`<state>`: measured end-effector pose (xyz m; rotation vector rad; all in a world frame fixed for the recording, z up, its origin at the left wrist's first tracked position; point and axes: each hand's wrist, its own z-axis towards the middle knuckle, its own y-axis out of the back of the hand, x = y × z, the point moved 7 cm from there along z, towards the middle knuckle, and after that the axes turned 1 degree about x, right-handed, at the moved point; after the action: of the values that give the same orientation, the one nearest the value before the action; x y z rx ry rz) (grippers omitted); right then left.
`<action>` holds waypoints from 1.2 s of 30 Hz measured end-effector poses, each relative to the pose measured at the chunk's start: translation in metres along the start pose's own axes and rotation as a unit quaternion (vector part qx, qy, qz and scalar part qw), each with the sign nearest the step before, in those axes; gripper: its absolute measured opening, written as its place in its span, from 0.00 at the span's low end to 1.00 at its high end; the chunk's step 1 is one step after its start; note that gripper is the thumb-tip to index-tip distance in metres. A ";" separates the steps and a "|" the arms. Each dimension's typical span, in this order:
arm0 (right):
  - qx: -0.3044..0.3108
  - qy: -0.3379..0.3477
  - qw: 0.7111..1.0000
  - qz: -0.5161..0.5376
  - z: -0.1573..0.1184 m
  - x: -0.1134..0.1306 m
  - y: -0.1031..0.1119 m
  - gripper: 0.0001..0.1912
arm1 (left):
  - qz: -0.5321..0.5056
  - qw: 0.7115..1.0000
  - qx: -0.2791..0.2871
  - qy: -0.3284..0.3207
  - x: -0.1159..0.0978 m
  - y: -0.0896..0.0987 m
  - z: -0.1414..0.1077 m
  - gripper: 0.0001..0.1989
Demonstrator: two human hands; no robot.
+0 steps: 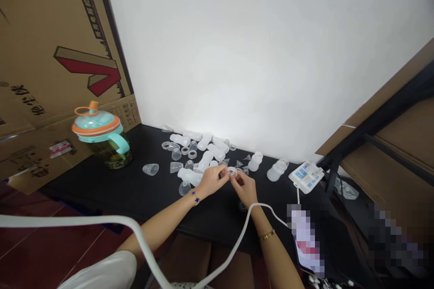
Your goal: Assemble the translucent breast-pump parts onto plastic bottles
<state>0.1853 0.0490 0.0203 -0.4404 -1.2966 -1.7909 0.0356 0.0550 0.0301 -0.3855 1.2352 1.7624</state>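
Observation:
My left hand [210,181] and my right hand [245,188] meet over the black table, fingertips pinched from both sides on a small white bottle collar ring [232,170]. Something transparent shows within the ring, too small to make out. Behind and left of my hands lies a pile of frosted baby bottles [205,160], with loose rings [192,154] and transparent caps [176,167] among them. A transparent cap [185,188] lies beside my left wrist. To the right, one bottle [255,161] stands without a cap, and another bottle [278,170] has a transparent top.
A turquoise and orange lidded jug [101,135] stands at the left, before a large cardboard box [50,54]. A white power strip [306,176] and a phone [307,241] lie at the right. A white cable [251,216] loops across my forearms.

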 end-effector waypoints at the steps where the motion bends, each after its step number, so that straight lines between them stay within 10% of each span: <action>1: 0.000 0.002 1.000 0.000 0.000 0.000 0.000 0.15 | 0.002 1.000 0.000 0.001 0.000 0.000 0.000 0.10; 36: -0.009 0.001 1.000 0.005 0.000 0.000 0.000 0.13 | -0.007 1.000 -0.006 -0.001 0.003 -0.001 0.000 0.10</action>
<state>0.1858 0.0490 0.0204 -0.4549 -1.2768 -1.7947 0.0352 0.0563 0.0274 -0.3992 1.2181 1.7588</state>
